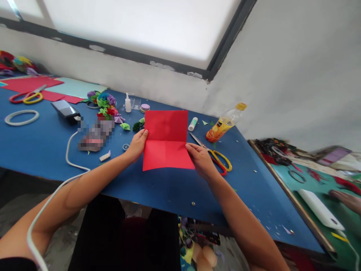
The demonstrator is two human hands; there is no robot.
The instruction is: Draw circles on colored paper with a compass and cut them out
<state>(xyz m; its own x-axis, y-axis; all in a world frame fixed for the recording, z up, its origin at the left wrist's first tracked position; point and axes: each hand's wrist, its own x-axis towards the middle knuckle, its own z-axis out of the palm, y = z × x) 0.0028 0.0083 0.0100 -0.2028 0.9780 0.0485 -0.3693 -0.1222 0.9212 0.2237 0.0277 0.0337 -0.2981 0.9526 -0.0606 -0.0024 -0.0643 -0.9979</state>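
A sheet of red paper (166,152), creased across its middle and partly opened, is held up over the blue table. My left hand (137,145) pinches its left edge near the crease, thumb on the near face. At the right edge, my right hand (202,160) grips the paper between thumb and fingers. Just behind the right hand lie scissors (222,160) with yellow and red handles, their blades pointing toward a glue stick (193,124). Fingers behind the paper are hidden.
A drink bottle (224,122) leans at the back right. Left on the blue table (166,192) are a phone (66,110), paper flowers (105,101), another pair of scissors (28,97) and coloured sheets (75,87). A white cable (67,150) crosses my left arm. Another person's hand (345,199) is at the green table.
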